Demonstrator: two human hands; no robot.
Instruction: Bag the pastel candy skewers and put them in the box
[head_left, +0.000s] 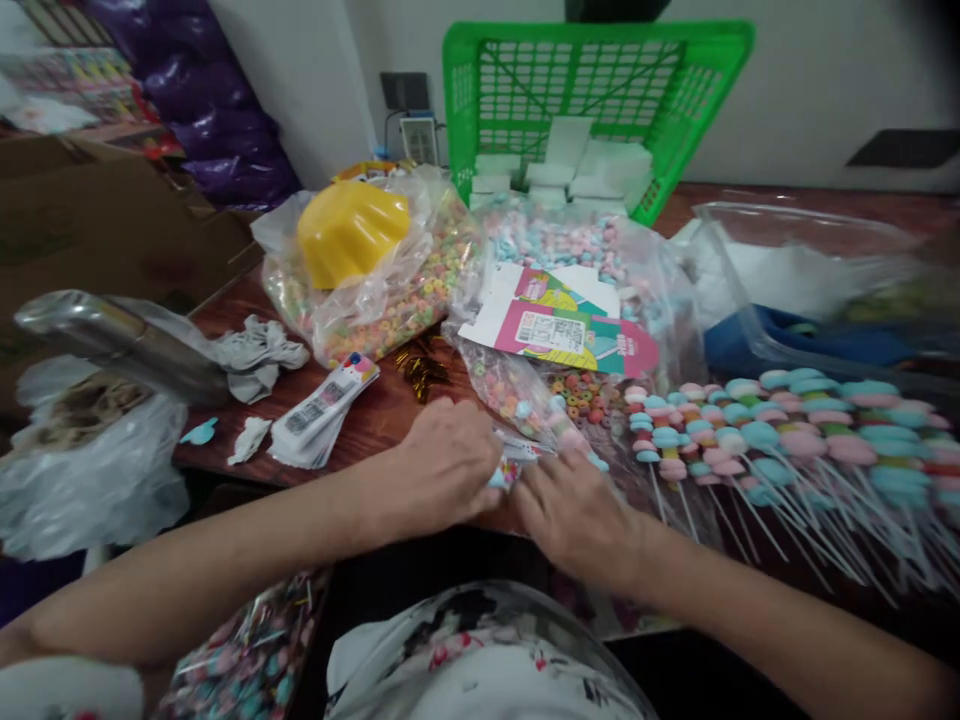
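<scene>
Plastic packet (516, 462): pinched between both hands, over the table (375, 420) edge.
Left hand (442, 465): fingers closed on it.
Right hand (574, 510): gripping it too.
Risk: a tear — contents could drop off the edge.

- The small packet (514, 470) is sitting near the table's (382, 415) front edge, between the left hand (442, 465) and the right hand (574, 510), both touching it.
- The candy skewers (787, 440) are lying right of the hands.
- The stack of labels (322, 410) is lying left of the left hand.
- The bag of cereal rings (397, 305) is resting behind the labels, a bowl (349, 232) sitting on it.
- The basket (600, 50) is standing furthest back.
</scene>
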